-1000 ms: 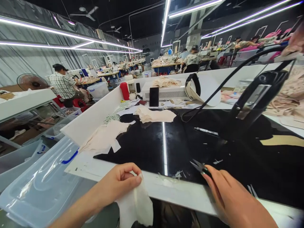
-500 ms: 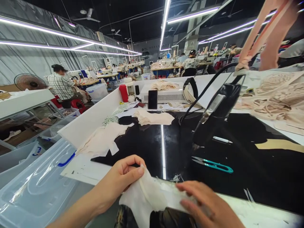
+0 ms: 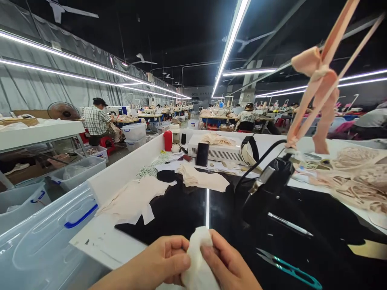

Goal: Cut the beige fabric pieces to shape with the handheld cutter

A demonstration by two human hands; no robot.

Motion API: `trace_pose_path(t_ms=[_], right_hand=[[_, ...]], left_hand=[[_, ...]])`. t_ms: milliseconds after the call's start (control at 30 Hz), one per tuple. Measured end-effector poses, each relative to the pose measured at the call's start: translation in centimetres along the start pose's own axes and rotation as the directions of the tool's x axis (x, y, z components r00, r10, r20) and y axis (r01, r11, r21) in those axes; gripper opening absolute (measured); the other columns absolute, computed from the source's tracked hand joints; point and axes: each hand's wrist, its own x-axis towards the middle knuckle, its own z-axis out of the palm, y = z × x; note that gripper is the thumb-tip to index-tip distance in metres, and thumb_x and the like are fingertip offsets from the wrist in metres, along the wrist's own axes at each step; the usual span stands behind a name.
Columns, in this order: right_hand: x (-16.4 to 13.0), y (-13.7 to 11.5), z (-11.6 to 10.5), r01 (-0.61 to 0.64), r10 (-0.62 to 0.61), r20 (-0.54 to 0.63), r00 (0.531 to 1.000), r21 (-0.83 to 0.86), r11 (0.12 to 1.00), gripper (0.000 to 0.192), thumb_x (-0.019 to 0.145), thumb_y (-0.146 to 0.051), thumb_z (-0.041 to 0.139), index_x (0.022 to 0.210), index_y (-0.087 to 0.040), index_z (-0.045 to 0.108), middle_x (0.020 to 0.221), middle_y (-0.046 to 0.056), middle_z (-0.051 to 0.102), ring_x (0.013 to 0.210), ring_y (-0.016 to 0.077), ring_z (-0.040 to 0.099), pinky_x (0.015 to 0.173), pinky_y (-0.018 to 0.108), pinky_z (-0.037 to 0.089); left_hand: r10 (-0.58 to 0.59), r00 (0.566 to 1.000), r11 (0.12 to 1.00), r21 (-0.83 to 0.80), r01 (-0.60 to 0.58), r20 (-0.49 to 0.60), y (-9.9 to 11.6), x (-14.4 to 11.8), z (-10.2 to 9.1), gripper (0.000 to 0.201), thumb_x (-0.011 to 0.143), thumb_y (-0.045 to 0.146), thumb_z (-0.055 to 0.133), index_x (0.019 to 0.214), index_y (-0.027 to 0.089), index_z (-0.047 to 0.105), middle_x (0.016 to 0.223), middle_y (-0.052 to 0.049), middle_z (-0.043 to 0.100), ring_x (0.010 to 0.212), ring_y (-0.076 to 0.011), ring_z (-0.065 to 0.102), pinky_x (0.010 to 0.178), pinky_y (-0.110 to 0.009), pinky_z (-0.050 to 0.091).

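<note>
Both hands have come together at the near edge of the table. A second ago the right hand was at the teal thread snips; half a second ago it had let them go and was reaching across to the cloth; now it pinches the white fabric piece from the right while the left hand pinches it from the left, thumbs and fingertips closed on the cloth with no gap between the two grips. The work appears to have passed from cutting to handling the piece by hand.

The fabric piece was hanging loose and spread out; it is now gathered into a narrow bunch standing up between the fingers, its rounded top just above them. It looks soft, thin and off-white, creased where it is squeezed; its lower end runs out of view.

The snips lie free on the glossy black table top, to the right of the hands and apart from them. Further left sits a clear plastic bin lid with a blue handle. Beyond, cream cut pieces lie spread, a black corded tool stands near the middle, and a pink strap hangs at the upper right. Other people work at distant tables.
</note>
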Motion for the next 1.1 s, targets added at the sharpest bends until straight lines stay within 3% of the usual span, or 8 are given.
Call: trace_pose_path(t_ms=[100, 233, 367, 533, 633, 767, 900, 1100], right_hand=[[1.7, -1.2, -0.1, -0.043, 0.032, 0.161, 0.986, 0.065, 0.997, 0.061, 0.085, -0.081, 0.069, 0.106, -0.023, 0.069, 0.078, -0.002, 0.06, 0.066, 0.0122, 0.049, 0.057, 0.02, 0.037], [4.2, -1.6, -1.2, -0.021, 0.017, 0.221, 0.975, 0.016, 1.0, 0.06, 0.089, -0.076, 0.069, 0.116, -0.023, 0.066, 0.077, -0.003, 0.062, 0.063, 0.0108, 0.05, 0.059, 0.022, 0.035], [7.3, -1.0, -4.2, -0.001, 0.019, 0.082, 0.996, -0.217, 0.976, 0.068, 0.087, -0.078, 0.066, 0.126, -0.023, 0.067, 0.067, -0.006, 0.058, 0.053, 0.0104, 0.042, 0.052, 0.023, 0.028], [11.4, -1.1, -10.1, 0.058, -0.123, -0.113, 0.986, -0.46, 0.886, 0.054, 0.082, -0.065, 0.072, 0.113, -0.02, 0.075, 0.058, -0.01, 0.042, 0.055, 0.0121, 0.037, 0.053, 0.025, 0.025], [13.7, -1.7, -13.2, 0.041, -0.191, -0.231, 0.954, -0.53, 0.847, 0.049, 0.085, -0.06, 0.067, 0.113, -0.02, 0.074, 0.06, -0.008, 0.046, 0.055, 0.0142, 0.042, 0.053, 0.026, 0.029], [16.8, -1.9, -15.9, -0.031, -0.241, -0.372, 0.896, -0.595, 0.803, 0.04, 0.099, -0.051, 0.059, 0.12, -0.02, 0.071, 0.073, -0.002, 0.063, 0.057, 0.0152, 0.054, 0.053, 0.028, 0.044], [20.1, -1.5, -17.4, -0.087, -0.268, -0.425, 0.865, -0.652, 0.753, 0.032, 0.105, -0.044, 0.068, 0.124, -0.017, 0.068, 0.109, 0.005, 0.074, 0.086, 0.0178, 0.072, 0.078, 0.036, 0.063], [21.3, -0.3, -17.0, -0.03, -0.341, -0.343, 0.875, -0.743, 0.669, 0.036, 0.103, -0.039, 0.072, 0.132, -0.019, 0.067, 0.132, 0.009, 0.071, 0.112, 0.025, 0.073, 0.096, 0.047, 0.063]], left_hand=[[0.056, 0.998, 0.998, 0.028, -0.057, 0.034, 0.4, 1.1, -0.3, 0.068, 0.068, 0.075, 0.093, 0.095, 0.014, 0.077, 0.091, -0.006, 0.071, 0.085, -0.0162, 0.067, 0.084, -0.027, 0.051], [0.094, 0.995, 0.995, 0.024, -0.093, -0.039, 1.1, 3.5, -0.7, 0.072, 0.069, 0.074, 0.093, 0.106, 0.014, 0.079, 0.095, -0.009, 0.074, 0.084, -0.0183, 0.068, 0.083, -0.03, 0.052], [0.22, 0.96, 0.974, 0.095, -0.206, -0.174, 2.6, 6.9, -2.1, 0.077, 0.063, 0.075, 0.094, 0.107, 0.014, 0.077, 0.092, -0.006, 0.074, 0.076, -0.0156, 0.064, 0.073, -0.026, 0.048], [0.338, 0.898, 0.917, 0.313, -0.247, -0.281, 6.6, 12.1, -5.1, 0.07, 0.063, 0.075, 0.092, 0.092, 0.014, 0.072, 0.077, 0.001, 0.067, 0.068, -0.0138, 0.059, 0.063, -0.024, 0.046], [0.345, 0.876, 0.899, 0.389, -0.204, -0.338, 9.4, 15.4, -6.8, 0.056, 0.08, 0.065, 0.087, 0.099, 0.015, 0.072, 0.074, 0.002, 0.064, 0.064, -0.0137, 0.057, 0.057, -0.024, 0.045], [0.358, 0.844, 0.867, 0.477, -0.142, -0.4, 12.3, 19.4, -8.5, 0.034, 0.104, 0.045, 0.072, 0.119, 0.015, 0.069, 0.108, -0.006, 0.071, 0.088, -0.0187, 0.07, 0.077, -0.033, 0.061], [0.34, 0.834, 0.832, 0.553, -0.052, -0.434, 12.6, 22.2, -9.6, 0.036, 0.106, 0.039, 0.069, 0.134, 0.016, 0.066, 0.132, -0.011, 0.068, 0.111, -0.0256, 0.071, 0.094, -0.046, 0.063], [0.298, 0.843, 0.759, 0.647, 0.075, -0.447, 10.8, 23.6, -10.6, 0.037, 0.106, 0.039, 0.07, 0.135, 0.016, 0.066, 0.134, -0.011, 0.067, 0.114, -0.0272, 0.07, 0.096, -0.047, 0.063]])
